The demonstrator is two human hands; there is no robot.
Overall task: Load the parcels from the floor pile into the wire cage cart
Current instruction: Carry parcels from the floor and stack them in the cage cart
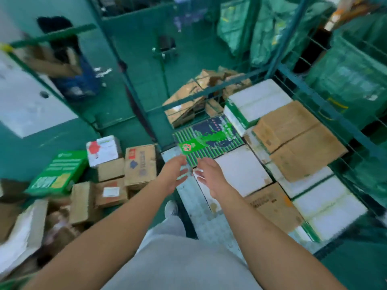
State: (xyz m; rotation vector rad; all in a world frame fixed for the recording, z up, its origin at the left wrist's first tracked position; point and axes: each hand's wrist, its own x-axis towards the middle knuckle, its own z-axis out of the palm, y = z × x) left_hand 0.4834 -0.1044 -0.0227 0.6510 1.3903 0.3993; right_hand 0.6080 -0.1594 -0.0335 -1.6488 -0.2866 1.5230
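Note:
A flat green-striped parcel lies inside the wire cage cart, on top of other boxes. My left hand and my right hand hover at its near edge with relaxed, spread fingers; whether they touch it is unclear through the blur. Brown cartons and white boxes fill the cart. The floor pile of cardboard and green boxes sits to my left.
Another cage frame with a white panel stands at far left. Flattened cardboard lies beyond the cart's far rail. Green bags crowd the right side. A wheeled stool sits on the green floor ahead.

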